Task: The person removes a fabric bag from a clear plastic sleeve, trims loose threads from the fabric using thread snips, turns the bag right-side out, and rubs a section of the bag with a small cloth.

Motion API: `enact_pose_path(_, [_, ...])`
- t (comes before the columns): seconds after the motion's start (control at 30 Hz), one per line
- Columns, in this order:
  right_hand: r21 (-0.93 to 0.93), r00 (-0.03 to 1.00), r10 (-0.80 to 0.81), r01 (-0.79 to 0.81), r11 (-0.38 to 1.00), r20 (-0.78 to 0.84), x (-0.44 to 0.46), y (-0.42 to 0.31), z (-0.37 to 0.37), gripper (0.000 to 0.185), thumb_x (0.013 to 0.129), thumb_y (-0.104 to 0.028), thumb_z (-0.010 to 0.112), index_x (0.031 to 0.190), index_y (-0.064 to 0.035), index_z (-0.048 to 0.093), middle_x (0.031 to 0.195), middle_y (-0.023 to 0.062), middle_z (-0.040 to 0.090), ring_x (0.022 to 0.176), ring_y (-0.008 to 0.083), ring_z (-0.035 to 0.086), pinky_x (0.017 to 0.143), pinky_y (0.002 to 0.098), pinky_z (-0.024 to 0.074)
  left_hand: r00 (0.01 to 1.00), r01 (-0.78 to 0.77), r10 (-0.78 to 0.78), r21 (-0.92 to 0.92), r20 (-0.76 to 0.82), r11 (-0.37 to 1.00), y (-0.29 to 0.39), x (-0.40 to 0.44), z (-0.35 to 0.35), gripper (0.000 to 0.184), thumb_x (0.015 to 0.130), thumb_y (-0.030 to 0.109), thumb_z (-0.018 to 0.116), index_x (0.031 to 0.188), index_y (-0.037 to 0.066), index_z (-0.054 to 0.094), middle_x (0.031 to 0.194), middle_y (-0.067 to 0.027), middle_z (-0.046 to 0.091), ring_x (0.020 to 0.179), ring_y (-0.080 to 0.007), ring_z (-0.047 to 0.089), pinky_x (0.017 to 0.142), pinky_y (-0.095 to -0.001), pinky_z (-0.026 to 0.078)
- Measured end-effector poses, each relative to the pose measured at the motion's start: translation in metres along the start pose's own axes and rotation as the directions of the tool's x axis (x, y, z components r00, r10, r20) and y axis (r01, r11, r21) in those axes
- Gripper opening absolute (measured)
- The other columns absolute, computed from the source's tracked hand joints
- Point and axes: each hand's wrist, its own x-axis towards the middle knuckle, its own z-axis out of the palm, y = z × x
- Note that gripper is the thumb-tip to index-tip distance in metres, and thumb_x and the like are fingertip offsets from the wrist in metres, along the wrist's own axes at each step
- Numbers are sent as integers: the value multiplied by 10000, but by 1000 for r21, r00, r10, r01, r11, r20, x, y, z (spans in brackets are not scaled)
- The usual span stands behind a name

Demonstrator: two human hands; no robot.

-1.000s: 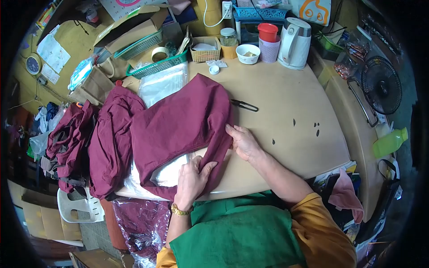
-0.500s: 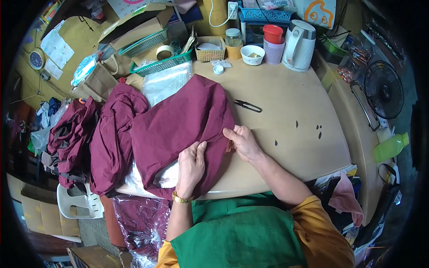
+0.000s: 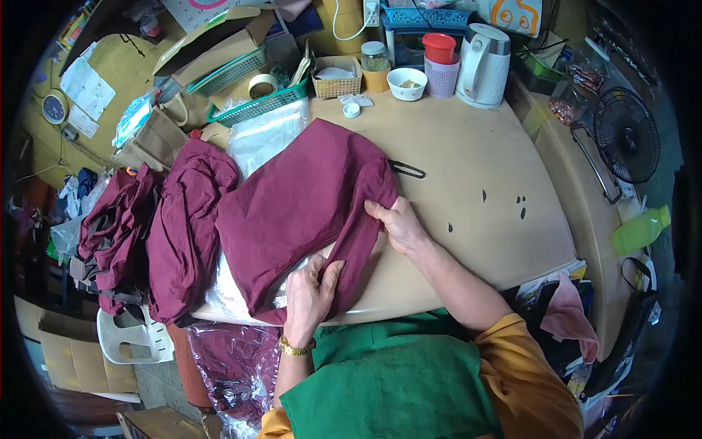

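Observation:
A maroon garment [image 3: 292, 197] lies spread over the table, its near strip curving between my hands. My left hand [image 3: 308, 296], with a gold watch on the wrist, pinches the strip's lower part near the table's front edge. Higher up on the right, my right hand [image 3: 397, 222] grips the garment's edge, thumb on top and fingers partly hidden. Black thread snips [image 3: 407, 170] stick out from beside the cloth, partly covered by it. Clear plastic bags [image 3: 269, 139] lie under and behind the garment.
More maroon garments [image 3: 191, 227] are heaped at the left. Along the back of the table [image 3: 504, 249] stand a green basket [image 3: 259, 104], a white bowl [image 3: 406, 84], a lidded cup [image 3: 440, 73] and a kettle [image 3: 483, 67]. A fan [image 3: 626, 135] is at the right.
Since half a second ago, my left hand has moved down along the strip, and my right hand has shifted slightly. The garment's right side now covers part of the snips.

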Motion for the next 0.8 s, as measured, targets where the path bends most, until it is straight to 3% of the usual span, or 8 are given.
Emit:
enact_pose_path(0.23, [69, 1000, 18, -19, 997, 8, -6, -2, 1, 343, 930, -189, 688, 1228, -30, 628, 1153, 56, 674, 1002, 152, 636, 879, 321, 525, 997, 69, -70, 31, 29, 997, 10, -8, -22, 236, 854, 229, 736, 843, 2, 672, 672, -205, 638, 597, -342, 645, 597, -387, 498])
enact_pose_path(0.3, [216, 840, 354, -467, 857, 412, -11, -10, 0, 445, 928, -247, 696, 1310, -63, 562, 1225, 52, 634, 1028, 158, 631, 868, 311, 533, 996, -11, 11, 10, -85, 1000, 2, -4, -9, 244, 858, 239, 738, 831, 6, 670, 664, -200, 637, 581, -341, 636, 584, -390, 489])
enact_pose_path(0.33, [-9, 862, 339, -363, 932, 377, -18, -4, 5, 515, 910, -260, 718, 1350, -86, 513, 1263, 44, 605, 1075, 170, 615, 900, 329, 521, 977, -97, 95, 0, -192, 995, 0, -3, -4, 254, 861, 248, 740, 820, 9, 667, 657, -195, 635, 564, -341, 627, 572, -394, 481])
enact_pose_path(0.57, [45, 995, 4, -9, 999, 95, -10, 8, 7, 475, 883, -192, 749, 1283, -30, 553, 1189, 41, 636, 1103, 162, 587, 993, 344, 456, 990, -38, 30, -61, -136, 997, 2, -10, 5, 403, 889, 242, 732, 669, -4, 500, 589, -218, 426, 469, -326, 367, 470, -381, 367])
enact_pose_path(0.67, [38, 998, -5, 2, 999, 60, -12, 5, 11, 480, 862, -209, 774, 1257, -25, 574, 1162, 43, 647, 1069, 156, 604, 905, 335, 512, 992, -20, 20, 3, -121, 1000, -5, -8, 8, 380, 914, 281, 696, 689, 13, 551, 573, -211, 497, 501, -384, 529, 481, -403, 410])
enact_pose_path(0.7, [40, 998, -3, 0, 999, 60, -15, -2, 12, 480, 862, -209, 774, 1257, -25, 574, 1162, 43, 647, 1069, 156, 604, 905, 335, 512, 993, -18, 18, 5, -121, 1000, -5, -7, 10, 380, 914, 281, 696, 689, 13, 551, 573, -211, 497, 501, -384, 529, 481, -403, 410])
enact_pose_path(0.77, [-16, 892, 343, -354, 935, 296, -21, -19, 11, 557, 830, -228, 806, 1284, -27, 553, 1137, 56, 657, 984, 153, 643, 769, 326, 563, 950, -107, 120, 60, -288, 992, -4, 0, 14, 417, 929, 206, 687, 652, -1, 453, 567, -172, 345, 487, -244, 304, 464, -353, 351])
enact_pose_path(0.8, [-283, 847, 379, -285, 916, 373, -16, -8, 4, 678, 803, -266, 829, 1350, -47, 494, 1131, 71, 664, 908, 153, 670, 665, 314, 580, 955, -72, 80, 37, -284, 997, -6, 1, 14, 414, 942, 197, 672, 653, -1, 451, 571, -143, 324, 509, -188, 288, 465, -342, 341])
